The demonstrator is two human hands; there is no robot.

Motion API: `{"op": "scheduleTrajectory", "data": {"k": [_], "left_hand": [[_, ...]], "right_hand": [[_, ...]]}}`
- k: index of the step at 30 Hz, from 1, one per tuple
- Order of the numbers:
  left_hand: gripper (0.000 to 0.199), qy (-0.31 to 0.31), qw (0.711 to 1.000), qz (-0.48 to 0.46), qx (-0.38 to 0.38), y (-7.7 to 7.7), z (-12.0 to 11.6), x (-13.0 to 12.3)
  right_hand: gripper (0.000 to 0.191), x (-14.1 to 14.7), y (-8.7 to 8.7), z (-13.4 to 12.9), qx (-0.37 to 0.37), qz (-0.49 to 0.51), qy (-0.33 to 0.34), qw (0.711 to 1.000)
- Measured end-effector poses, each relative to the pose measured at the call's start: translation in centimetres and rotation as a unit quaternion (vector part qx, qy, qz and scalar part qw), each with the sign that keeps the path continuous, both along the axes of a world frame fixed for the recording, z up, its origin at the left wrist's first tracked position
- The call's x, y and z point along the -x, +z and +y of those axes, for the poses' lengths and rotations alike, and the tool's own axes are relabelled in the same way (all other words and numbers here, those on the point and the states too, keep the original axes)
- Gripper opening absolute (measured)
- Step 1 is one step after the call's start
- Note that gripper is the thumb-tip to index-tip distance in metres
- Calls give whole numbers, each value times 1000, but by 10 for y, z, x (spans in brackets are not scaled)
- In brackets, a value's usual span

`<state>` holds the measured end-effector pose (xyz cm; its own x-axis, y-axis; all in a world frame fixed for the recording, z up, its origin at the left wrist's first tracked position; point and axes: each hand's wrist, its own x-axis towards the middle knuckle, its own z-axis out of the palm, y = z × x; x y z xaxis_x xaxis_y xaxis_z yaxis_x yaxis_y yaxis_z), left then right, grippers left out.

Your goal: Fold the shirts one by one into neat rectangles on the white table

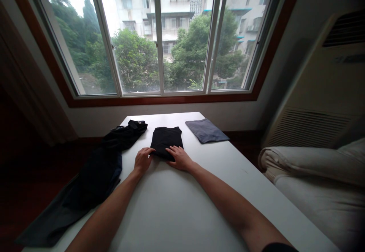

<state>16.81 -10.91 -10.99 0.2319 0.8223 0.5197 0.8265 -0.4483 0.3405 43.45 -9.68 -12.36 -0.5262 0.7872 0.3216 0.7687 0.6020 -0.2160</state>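
Note:
A black garment, folded into a compact rectangle, lies on the white table. At its near left corner, my left hand is closed, with the edge of the cloth between fingers and thumb. My right hand rests on the near right part of the same garment, its fingers spread over the top and the thumb by the front edge. What kind of garment it is cannot be told from the fold.
A flat grey folded cloth lies at the table's right edge. Dark clothes are heaped along the left edge and hang over it. A sofa stands to the right, an air conditioner behind it. Beyond the table's far end is a window.

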Motion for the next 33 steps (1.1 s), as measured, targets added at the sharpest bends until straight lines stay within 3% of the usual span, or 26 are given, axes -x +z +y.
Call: {"op": "scheduleTrajectory", "data": {"k": [6, 11, 18, 28, 33], "left_hand": [[23, -8, 1000, -26, -11, -7, 5, 2], [27, 11, 999, -29, -12, -6, 5, 2], [28, 27, 999, -26, -13, -5, 5, 2], [24, 70, 994, -75, 25, -2, 3, 6], [27, 50, 980, -184, 63, 7, 5, 3]], "right_hand": [[42, -1, 14, -1, -63, 5, -10, 998], [21, -5, 26, -4, -89, -5, -66, 994], [29, -12, 32, -5, -101, 4, -140, 985], [27, -27, 25, 9, -69, 107, -177, 976], [28, -44, 43, 18, -65, 152, -165, 972]]}}
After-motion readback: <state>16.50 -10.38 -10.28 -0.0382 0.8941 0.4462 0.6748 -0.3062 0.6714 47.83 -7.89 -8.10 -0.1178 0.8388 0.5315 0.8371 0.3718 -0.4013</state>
